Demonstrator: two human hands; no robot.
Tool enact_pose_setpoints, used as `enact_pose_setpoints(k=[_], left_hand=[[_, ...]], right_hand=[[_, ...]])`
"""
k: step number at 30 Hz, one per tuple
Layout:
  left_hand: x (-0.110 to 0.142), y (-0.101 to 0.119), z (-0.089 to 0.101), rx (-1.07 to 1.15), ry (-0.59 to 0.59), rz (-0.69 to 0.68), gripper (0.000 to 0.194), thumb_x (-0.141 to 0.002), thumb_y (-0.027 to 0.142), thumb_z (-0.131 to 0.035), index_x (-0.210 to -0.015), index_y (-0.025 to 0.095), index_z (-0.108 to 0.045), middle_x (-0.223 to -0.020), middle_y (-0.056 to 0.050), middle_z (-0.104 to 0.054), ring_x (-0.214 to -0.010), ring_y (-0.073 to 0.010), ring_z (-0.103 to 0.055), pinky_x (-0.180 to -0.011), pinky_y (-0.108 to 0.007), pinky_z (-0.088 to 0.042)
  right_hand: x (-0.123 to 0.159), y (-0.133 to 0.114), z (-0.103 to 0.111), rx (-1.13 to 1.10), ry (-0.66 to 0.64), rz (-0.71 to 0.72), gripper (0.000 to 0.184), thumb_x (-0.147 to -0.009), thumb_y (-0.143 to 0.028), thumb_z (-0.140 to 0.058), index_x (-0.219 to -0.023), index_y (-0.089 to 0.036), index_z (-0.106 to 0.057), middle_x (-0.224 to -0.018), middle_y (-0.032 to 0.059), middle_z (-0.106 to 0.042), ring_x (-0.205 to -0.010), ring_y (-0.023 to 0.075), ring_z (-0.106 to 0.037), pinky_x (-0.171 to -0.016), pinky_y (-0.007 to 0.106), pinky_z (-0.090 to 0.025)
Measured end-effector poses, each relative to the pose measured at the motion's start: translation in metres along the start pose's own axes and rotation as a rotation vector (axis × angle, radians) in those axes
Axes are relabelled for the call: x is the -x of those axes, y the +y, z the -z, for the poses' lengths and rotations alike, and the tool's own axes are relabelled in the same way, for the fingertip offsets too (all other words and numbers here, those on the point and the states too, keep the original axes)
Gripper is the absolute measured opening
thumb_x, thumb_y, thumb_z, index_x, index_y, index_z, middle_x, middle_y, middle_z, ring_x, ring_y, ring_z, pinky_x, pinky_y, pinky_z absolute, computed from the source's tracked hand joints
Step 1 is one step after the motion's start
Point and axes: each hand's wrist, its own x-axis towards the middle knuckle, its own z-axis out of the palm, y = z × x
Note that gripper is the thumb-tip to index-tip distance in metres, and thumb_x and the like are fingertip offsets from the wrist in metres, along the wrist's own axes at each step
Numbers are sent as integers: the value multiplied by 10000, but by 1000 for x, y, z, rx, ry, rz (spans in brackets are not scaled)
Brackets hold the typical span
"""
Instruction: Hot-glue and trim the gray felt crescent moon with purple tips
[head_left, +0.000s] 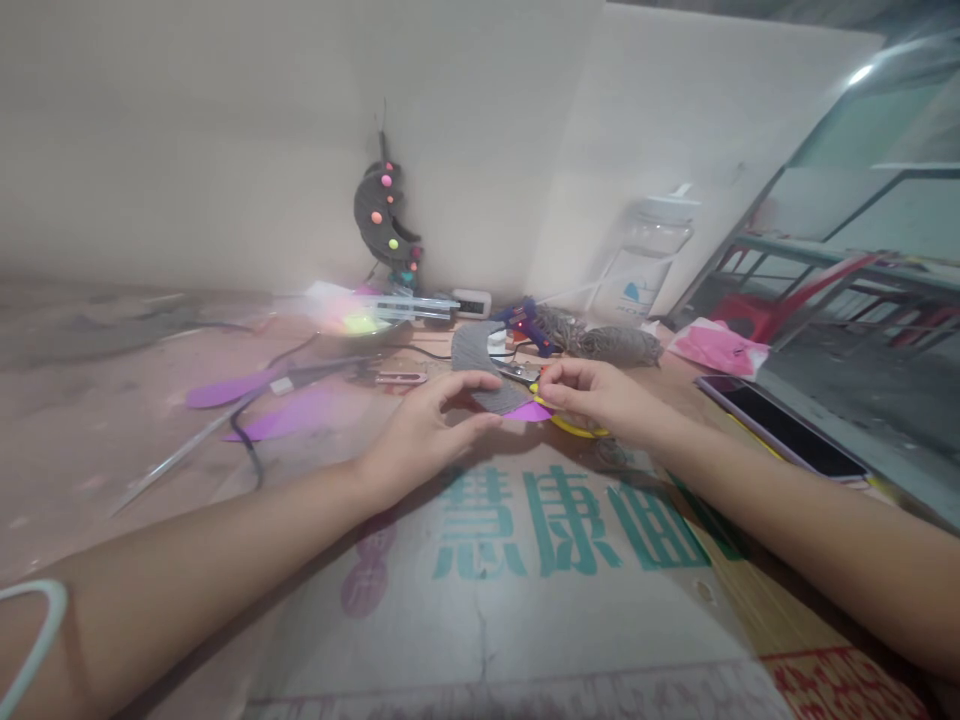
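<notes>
Between the thumb and fingers of my left hand [442,420] is a curved piece wrapped in grey yarn [472,350]. At its near right end a strip of purple [531,411] shows bare. My right hand [589,392] is pinched closed beside that end; what its fingertips hold is too small to make out. Scissors with yellow handles [581,428] lie beneath my right hand, partly hidden by it. Just behind sits a blue glue gun [534,325], and to its right lies a skein of grey yarn [619,346].
Purple cut-outs [229,388] and a clear stick [184,455] lie at the left. A dark crescent with coloured pompoms [379,215] hangs against the wall. A clear bottle [645,260], a pink packet [720,347] and a phone [784,425] are at the right. Printed cardboard [480,620] covers the front.
</notes>
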Motion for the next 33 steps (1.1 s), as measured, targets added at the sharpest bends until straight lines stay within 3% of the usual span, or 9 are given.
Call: enact_pose_setpoints(k=[7, 19, 24, 27, 30, 33], left_hand=[[2, -1, 0, 4, 52, -35, 318, -806, 333, -697, -1081, 179, -652, -1104, -76, -693, -967, -194, -653, -901, -335, -512], [6, 4, 0, -48, 13, -95, 246, -821, 301, -692, -1040, 199, -645, -1018, -34, -703, -942, -166, -647, -881, -299, -510], [6, 2, -1, -46, 0, -106, 257, -826, 315, -690, -1053, 205, -642, -1036, -36, -698, -956, -169, -644, -900, -306, -501], [6, 2, -1, -25, -13, -106, 319, -794, 360, -725, -1060, 205, -641, -1064, -51, -692, -1006, -196, -637, -930, -331, -489], [5, 2, -1, -1, -32, -85, 362, -777, 391, -738, -1068, 201, -638, -1094, -66, -684, -1044, -221, -626, -948, -348, -479], [3, 0, 1, -2, 5, -54, 266, -906, 411, -570, -1047, 197, -643, -1065, -60, -690, -1012, -208, -627, -938, -338, -475]], right_hand=[[-3, 2, 9, 104, -92, 39, 421, -710, -540, -739, -743, -156, -569, -564, -48, -500, -453, 61, -395, -435, 214, -247], [-3, 1, 6, 79, -14, 29, 420, -690, -535, -745, -765, -159, -575, -557, -54, -492, -443, 56, -368, -433, 217, -231], [-3, 3, 3, 26, 47, 50, 384, -681, -494, -749, -763, -158, -581, -617, -39, -520, -495, 68, -415, -473, 219, -291], [-5, 8, 0, 89, 85, 106, 310, -728, -456, -702, -759, -161, -612, -662, -12, -573, -560, 102, -490, -531, 241, -373], [-4, 13, -4, 313, 158, 199, 228, -793, -382, -638, -838, -169, -703, -816, 43, -670, -749, 177, -610, -694, 306, -475], [-3, 14, -4, 413, 248, 311, 250, -845, -317, -587, -1021, -193, -714, -1098, 82, -691, -1020, 227, -630, -896, 360, -483]])
